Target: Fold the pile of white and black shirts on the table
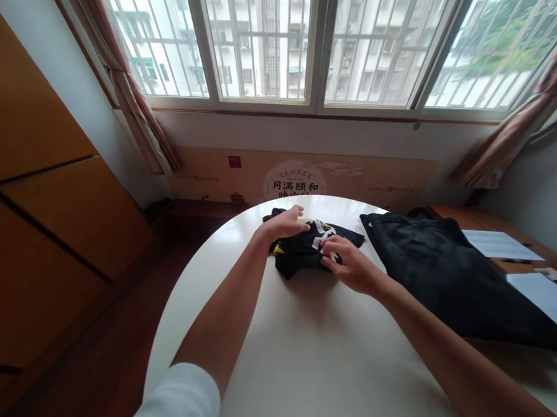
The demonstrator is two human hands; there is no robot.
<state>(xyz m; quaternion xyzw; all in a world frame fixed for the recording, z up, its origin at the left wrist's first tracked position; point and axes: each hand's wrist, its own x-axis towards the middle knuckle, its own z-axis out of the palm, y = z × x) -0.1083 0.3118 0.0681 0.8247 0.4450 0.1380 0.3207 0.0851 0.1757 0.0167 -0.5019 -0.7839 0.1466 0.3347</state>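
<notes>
Right of you: large black cloth (443,273) lying on the white round desk (326,360). Past it, a wooden desk (450,214) with two white sheets (498,245) and a pen (516,261). Straight ahead: barred window (263,46), buildings and a tree outside, patterned curtains (520,128) on both sides, tan printed panel (299,178) below the sill. Your left: orange-brown cabinet doors (42,159), dark wood floor (101,299).

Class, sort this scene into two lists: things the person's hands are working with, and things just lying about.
Being worked with: left hand, right hand, black garment with yellow and white print.

Lying about: large black cloth, sheets of paper, wooden desk.
</notes>
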